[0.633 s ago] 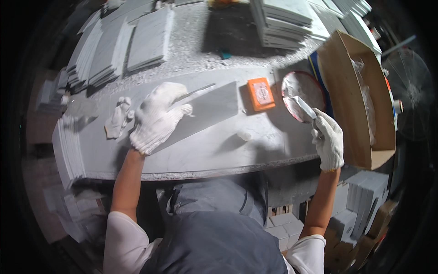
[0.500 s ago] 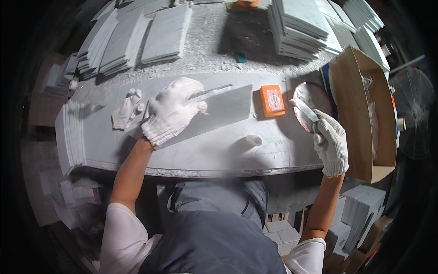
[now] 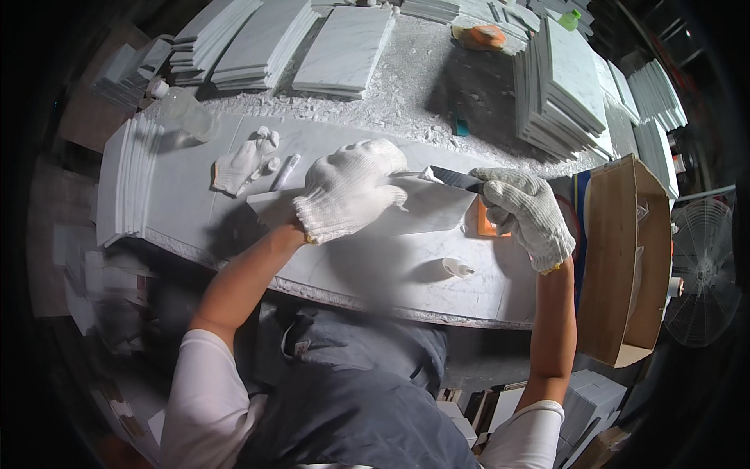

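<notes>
Over the workbench point(image 3: 488, 293), the left gloved hand point(image 3: 351, 190) grips the tilted stone tile point(image 3: 431, 214); the right gloved hand point(image 3: 530, 219) has its fingers closed around a putty knife point(image 3: 455, 179), near the tile's far edge.

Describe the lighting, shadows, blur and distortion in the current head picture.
Head view: bright light on the gloved left hand and gloved right hand; the small white container casts its shadow leftward; the front edge of the tabletop curves; pale pieces at left look blurred.
</notes>
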`<state>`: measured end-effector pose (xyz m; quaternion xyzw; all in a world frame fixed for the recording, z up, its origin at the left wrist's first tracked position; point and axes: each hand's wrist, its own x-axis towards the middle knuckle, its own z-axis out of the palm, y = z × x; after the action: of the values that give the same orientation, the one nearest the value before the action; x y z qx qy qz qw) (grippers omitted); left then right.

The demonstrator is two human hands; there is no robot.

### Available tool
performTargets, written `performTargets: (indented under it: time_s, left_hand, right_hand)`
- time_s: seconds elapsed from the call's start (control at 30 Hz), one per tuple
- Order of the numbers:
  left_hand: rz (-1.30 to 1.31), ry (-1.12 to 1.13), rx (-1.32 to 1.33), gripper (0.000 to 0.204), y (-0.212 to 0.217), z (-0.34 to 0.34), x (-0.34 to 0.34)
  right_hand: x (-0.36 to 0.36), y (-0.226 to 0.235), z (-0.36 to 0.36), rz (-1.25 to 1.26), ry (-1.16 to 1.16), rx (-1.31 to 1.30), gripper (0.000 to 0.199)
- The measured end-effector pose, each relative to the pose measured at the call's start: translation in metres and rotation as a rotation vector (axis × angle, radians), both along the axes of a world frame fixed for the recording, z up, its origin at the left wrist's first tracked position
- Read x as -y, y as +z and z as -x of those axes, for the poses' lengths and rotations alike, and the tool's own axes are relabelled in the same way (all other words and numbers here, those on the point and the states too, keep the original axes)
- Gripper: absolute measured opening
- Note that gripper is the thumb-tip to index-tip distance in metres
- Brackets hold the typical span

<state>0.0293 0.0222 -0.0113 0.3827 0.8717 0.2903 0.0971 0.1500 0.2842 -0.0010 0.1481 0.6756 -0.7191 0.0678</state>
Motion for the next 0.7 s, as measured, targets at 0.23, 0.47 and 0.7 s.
performTargets:
  time_s: [0.23,0.47,0.7]
  left_hand:
    - [-0.069,-0.015,0.028,0.033,-0.008,0.005,0.001]
    - [-0.08,-0.018,0.022,0.032,-0.013,0.007,0.0]
    - [-0.071,-0.002,0.076,0.033,-0.008,0.006,0.0]
  right_hand:
    - [0.005,-0.004,0.009,-0.119,0.007,-0.01,0.033]
    - [0.002,-0.011,0.013,-0.245,0.032,-0.047,0.031]
    - [0.005,-0.011,0.011,-0.324,0.04,-0.154,0.032]
